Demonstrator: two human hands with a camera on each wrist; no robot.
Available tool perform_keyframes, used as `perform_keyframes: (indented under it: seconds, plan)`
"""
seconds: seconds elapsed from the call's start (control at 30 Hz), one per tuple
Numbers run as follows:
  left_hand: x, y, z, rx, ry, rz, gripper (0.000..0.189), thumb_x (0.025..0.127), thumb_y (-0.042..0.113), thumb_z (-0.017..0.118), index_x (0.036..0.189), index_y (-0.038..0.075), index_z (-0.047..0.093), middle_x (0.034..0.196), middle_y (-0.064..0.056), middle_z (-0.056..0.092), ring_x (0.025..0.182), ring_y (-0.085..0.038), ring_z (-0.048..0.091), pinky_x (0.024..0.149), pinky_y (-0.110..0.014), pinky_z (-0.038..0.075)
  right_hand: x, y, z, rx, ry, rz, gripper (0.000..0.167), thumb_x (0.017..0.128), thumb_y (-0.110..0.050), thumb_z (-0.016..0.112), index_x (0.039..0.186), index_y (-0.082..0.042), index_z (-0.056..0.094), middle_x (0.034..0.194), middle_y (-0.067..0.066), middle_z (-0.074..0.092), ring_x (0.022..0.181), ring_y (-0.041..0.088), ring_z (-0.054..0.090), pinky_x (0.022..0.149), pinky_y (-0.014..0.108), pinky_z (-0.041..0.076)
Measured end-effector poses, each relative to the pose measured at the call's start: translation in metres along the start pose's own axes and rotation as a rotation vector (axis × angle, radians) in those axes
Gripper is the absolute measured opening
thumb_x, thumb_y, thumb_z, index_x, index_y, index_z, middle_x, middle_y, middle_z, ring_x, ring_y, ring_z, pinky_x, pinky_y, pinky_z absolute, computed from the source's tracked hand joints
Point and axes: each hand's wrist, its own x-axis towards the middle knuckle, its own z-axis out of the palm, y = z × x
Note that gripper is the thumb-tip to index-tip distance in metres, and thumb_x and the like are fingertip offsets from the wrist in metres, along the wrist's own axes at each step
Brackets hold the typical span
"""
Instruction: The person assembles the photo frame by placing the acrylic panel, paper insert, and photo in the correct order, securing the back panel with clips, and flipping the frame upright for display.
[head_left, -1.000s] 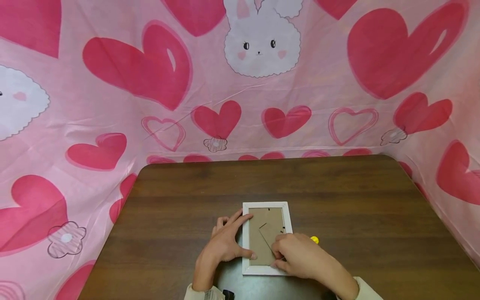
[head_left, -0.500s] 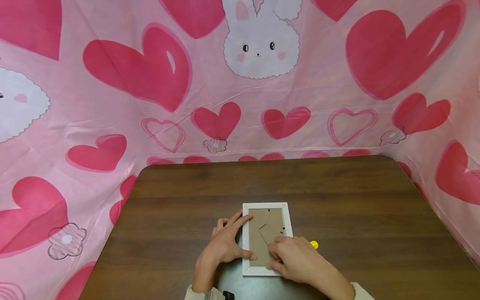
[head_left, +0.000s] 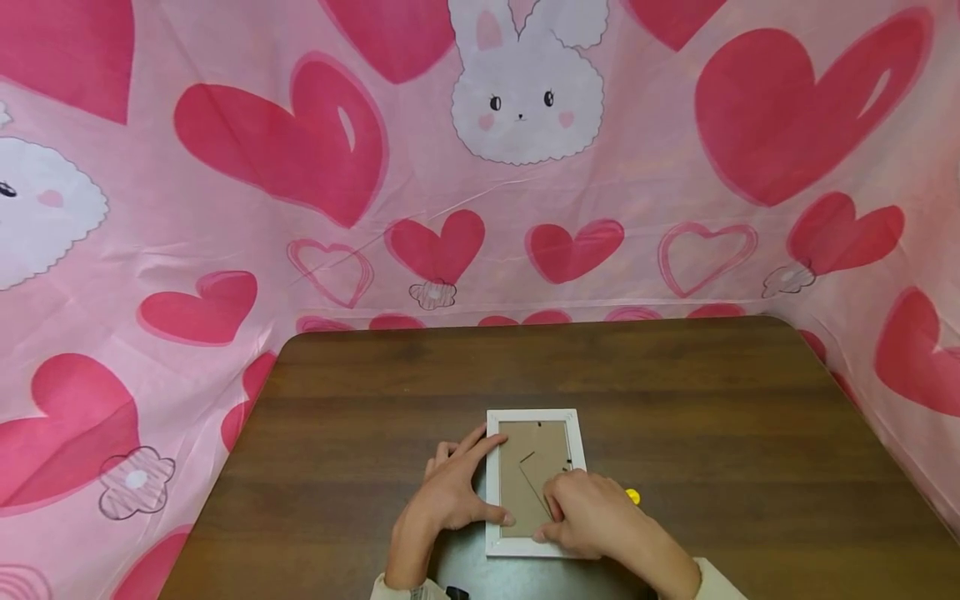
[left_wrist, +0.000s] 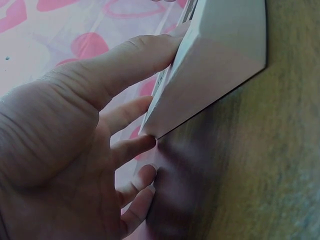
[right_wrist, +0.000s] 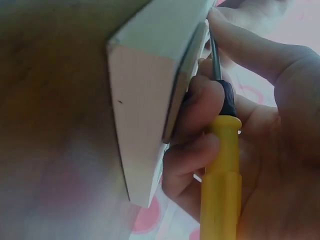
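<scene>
A white picture frame (head_left: pixel 531 414) lies face down on the table, its brown backing board (head_left: pixel 525 508) upward. My left hand (head_left: pixel 450 492) rests at the frame's left side, fingers spread and mostly straight. In the left wrist view, the thumb (left_wrist: pixel 135 57) lies over the frame's top edge, while other fingertips touch its side. My right hand (head_left: pixel 600 512) grips a yellow-handled screwdriver (right_wrist: pixel 222 165) over the frame's lower right corner. Its metal shaft (right_wrist: pixel 215 57) runs beside the backing board towards my thumb; the tip cannot be made out.
Small black tabs (head_left: pixel 569 461) sit along the backing's edge. A bent dark line (head_left: pixel 534 490) marks the board. The brown wooden table (head_left: pixel 375 383) is backed by a pink cloth (head_left: pixel 637 292) printed with hearts and rabbits.
My right hand has shifted slightly at the frame's lower right corner, and the screwdriver's yellow end has come a little nearer to me. My left hand and the frame stay in place.
</scene>
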Motion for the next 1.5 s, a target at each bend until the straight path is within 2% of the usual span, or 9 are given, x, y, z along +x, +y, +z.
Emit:
perform_keyframes:
  seconds: [0.43,0.8,1.07,1.27,1.5]
  plan:
    - [-0.001,0.0,-0.001,0.003,-0.01,0.005,0.106,0.064,0.045,0.1,0.156,0.042,0.046,0.173,0.004,0.031,0.126,-0.028,0.039,0.094,-0.049,0.033,0.021,-0.006,-0.01,0.004,-0.09,0.072,0.053,0.069,-0.04,0.097,0.051,-0.022,0.05,0.054,-0.01,0.047,0.056,0.011,0.046,0.05,0.032,0.032]
    - [-0.001,0.0,-0.002,0.001,0.002,0.005,0.107,0.064,0.045,0.1,0.156,0.042,0.046,0.173,0.003,0.032,0.127,-0.028,0.039,0.095,-0.05,0.033,0.017,-0.001,-0.013,0.011,-0.079,-0.094,0.05,0.076,-0.031,0.092,0.055,-0.021,0.048,0.055,-0.013,0.041,0.053,0.006,0.041,0.049,0.025,0.03]
    - [0.0,0.001,-0.001,0.003,0.006,0.013,0.106,0.065,0.043,0.1,0.157,0.041,0.046,0.172,0.002,0.033,0.125,-0.027,0.039,0.095,-0.05,0.032,0.018,0.001,-0.014,0.027,-0.127,-0.086,0.045,0.079,-0.027,0.09,0.056,-0.021,0.051,0.054,-0.013,0.043,0.052,0.006,0.042,0.049,0.025,0.032]
    - [-0.001,0.001,-0.001,0.018,-0.009,0.008,0.107,0.065,0.045,0.1,0.157,0.043,0.045,0.173,0.004,0.031,0.127,-0.028,0.039,0.096,-0.051,0.033,0.023,0.007,-0.017,0.068,-0.163,-0.137,0.047,0.078,-0.03,0.091,0.055,-0.02,0.051,0.051,-0.015,0.041,0.051,0.002,0.04,0.051,0.022,0.032]
    - [0.0,0.0,0.0,0.019,-0.012,0.001,0.106,0.064,0.046,0.099,0.156,0.044,0.045,0.173,0.004,0.031,0.126,-0.028,0.039,0.094,-0.049,0.033,0.021,0.001,-0.014,0.035,-0.128,-0.105,0.046,0.075,-0.03,0.092,0.054,-0.02,0.053,0.052,-0.014,0.044,0.053,0.005,0.043,0.052,0.024,0.034]
